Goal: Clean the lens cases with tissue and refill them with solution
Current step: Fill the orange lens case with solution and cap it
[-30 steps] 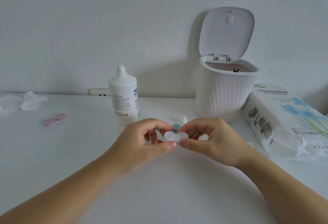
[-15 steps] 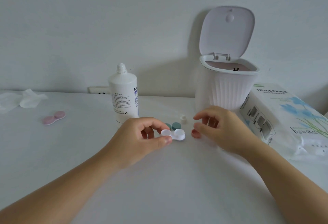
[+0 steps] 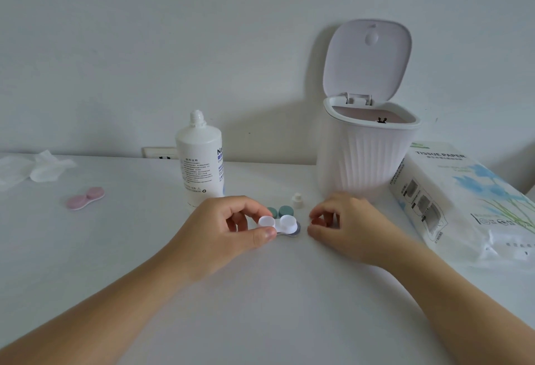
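Head view, far left first: crumpled tissue [image 3: 37,168] was seen lying near the back edge of the white table [image 3: 260,306], with a pink lens case [image 3: 86,198] resting a bit nearer, lids on, its long axis tilted up to the right. Plenty of bare tabletop was left between that and the solution bottle [image 3: 199,162], which was stood upright and uncapped, nozzle pointing straight up, in front of a wall outlet [image 3: 159,152].

The white lens case [image 3: 278,223] was held at the middle of the table, long axis running left to right, both wells open and facing up. Its left end was pinched by the left hand [image 3: 228,230] between thumb and curled fingers; whether the case was touching the table couldn't be told. Two teal caps [image 3: 280,211] were parked just behind it, and the small white bottle cap [image 3: 297,200] just right of those.

The right hand [image 3: 347,227] was kept just right of the case, not touching it, fingers loosely curled and nothing seen in them. The whole near half of the table was left open.

Behind that hand a ribbed white bin [image 3: 367,156] was stood with its lid flipped up, and a tissue paper pack [image 3: 463,199] was lying at the far right, close beside the bin.
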Demonstrator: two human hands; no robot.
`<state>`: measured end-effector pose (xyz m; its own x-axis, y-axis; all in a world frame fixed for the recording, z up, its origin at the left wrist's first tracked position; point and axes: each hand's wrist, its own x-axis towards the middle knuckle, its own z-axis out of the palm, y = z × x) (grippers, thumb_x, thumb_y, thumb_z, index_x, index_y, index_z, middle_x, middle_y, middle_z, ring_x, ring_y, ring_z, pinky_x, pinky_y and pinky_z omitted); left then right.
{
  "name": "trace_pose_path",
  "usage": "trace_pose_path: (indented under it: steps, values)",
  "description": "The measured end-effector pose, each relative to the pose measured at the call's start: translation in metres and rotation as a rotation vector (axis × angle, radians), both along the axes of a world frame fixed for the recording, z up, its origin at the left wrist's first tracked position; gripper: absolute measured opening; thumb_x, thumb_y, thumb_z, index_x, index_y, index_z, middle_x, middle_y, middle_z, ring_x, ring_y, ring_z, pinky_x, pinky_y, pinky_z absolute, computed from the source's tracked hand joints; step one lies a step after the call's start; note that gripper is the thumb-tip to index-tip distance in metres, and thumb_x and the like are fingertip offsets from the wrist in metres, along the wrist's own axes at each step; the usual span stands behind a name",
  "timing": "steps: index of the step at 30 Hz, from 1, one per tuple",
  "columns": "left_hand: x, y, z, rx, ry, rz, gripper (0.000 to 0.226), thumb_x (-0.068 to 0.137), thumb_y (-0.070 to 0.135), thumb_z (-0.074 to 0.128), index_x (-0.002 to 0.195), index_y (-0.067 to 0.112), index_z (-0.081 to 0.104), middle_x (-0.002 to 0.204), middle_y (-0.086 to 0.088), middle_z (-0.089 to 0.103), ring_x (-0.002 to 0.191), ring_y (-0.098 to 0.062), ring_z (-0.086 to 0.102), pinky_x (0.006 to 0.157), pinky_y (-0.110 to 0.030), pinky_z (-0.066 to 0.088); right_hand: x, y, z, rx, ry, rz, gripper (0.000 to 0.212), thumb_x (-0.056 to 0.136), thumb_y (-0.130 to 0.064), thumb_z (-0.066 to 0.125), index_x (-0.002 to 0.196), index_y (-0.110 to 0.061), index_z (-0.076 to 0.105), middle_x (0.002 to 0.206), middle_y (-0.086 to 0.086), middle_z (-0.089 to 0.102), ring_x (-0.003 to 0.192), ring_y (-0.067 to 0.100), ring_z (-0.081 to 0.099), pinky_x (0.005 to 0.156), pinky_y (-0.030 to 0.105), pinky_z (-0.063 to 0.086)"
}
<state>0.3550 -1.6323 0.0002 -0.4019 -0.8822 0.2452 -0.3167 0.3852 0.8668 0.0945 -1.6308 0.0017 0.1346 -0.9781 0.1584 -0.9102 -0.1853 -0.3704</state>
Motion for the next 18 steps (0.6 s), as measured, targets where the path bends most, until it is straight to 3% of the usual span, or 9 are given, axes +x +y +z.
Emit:
trace_pose_path:
  steps: [4,9,14,18]
  values:
    - [-0.001,0.0,0.0,0.005,-0.01,0.006,0.034,0.067,0.06,0.073,0.093,0.038,0.075,0.081,-0.015,0.071,0.066,-0.027,0.049,0.066,-0.03,0.041,0.001,0.0,0.001,-0.069,-0.14,-0.011,0.007,0.083,-0.041,0.072,0.08,-0.036,0.069,0.076,-0.014,0.064,0.067,0.001,0.055,0.062,0.015,0.044]
    - [-0.001,0.001,0.001,0.014,-0.017,0.006,0.035,0.067,0.06,0.074,0.094,0.038,0.075,0.082,-0.015,0.071,0.066,-0.027,0.05,0.067,-0.03,0.041,0.002,0.002,0.003,-0.076,-0.539,-0.014,0.002,0.084,-0.034,0.075,0.086,-0.033,0.074,0.068,-0.013,0.065,0.053,0.0,0.049,0.051,0.014,0.042]
    - [-0.001,0.001,0.002,0.014,-0.028,0.005,0.032,0.067,0.059,0.074,0.092,0.039,0.075,0.083,-0.015,0.07,0.068,-0.034,0.051,0.067,-0.032,0.041,0.006,0.008,0.011,-0.016,-0.724,0.055,0.014,0.089,-0.027,0.069,0.097,-0.035,0.077,0.081,0.007,0.071,0.066,0.012,0.058,0.065,0.031,0.052]
    - [0.0,0.0,0.002,0.014,-0.035,0.011,0.027,0.069,0.052,0.078,0.092,0.038,0.076,0.083,-0.013,0.068,0.067,-0.027,0.05,0.066,-0.028,0.042,0.01,0.013,0.015,-0.011,-0.86,0.107,0.008,0.084,-0.014,0.078,0.087,-0.02,0.074,0.08,0.008,0.076,0.071,0.014,0.071,0.071,0.022,0.056]
